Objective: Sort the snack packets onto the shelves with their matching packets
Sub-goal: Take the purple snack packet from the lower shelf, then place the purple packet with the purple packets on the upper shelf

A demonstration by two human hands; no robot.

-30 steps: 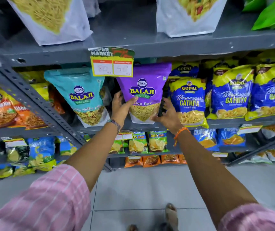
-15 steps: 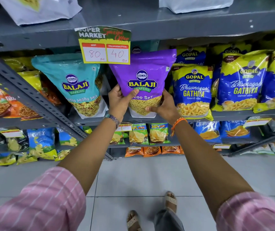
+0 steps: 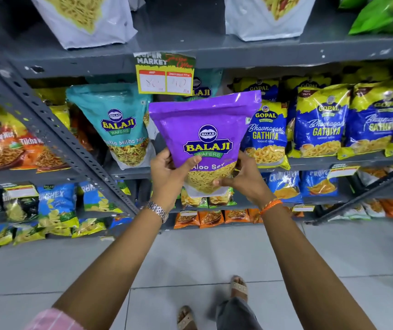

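We hold the purple Balaji packet (image 3: 205, 129) in both hands in front of the middle shelf (image 3: 333, 160), clear of the shelf row. Our left hand (image 3: 169, 172) is closed on its lower left edge, thumb across the front; our right hand (image 3: 243, 179) is closed on its lower right corner. Both hands cover part of the printed name, so only "Aloo Se" reads. The packet hides most of a teal packet behind it (image 3: 202, 89). A second teal Balaji packet (image 3: 119, 125) stands on the shelf to the left, and blue-and-yellow Gopal Gathiya packets (image 3: 321, 125) stand to the right. The figures on the price tag (image 3: 165, 76) are blurred. The white pouches (image 3: 83, 20) on the top shelf are cut off by the frame edge. The shelving is grey perforated steel; the floor (image 3: 190, 258) is pale tile, with our sandalled foot (image 3: 238, 287) below.
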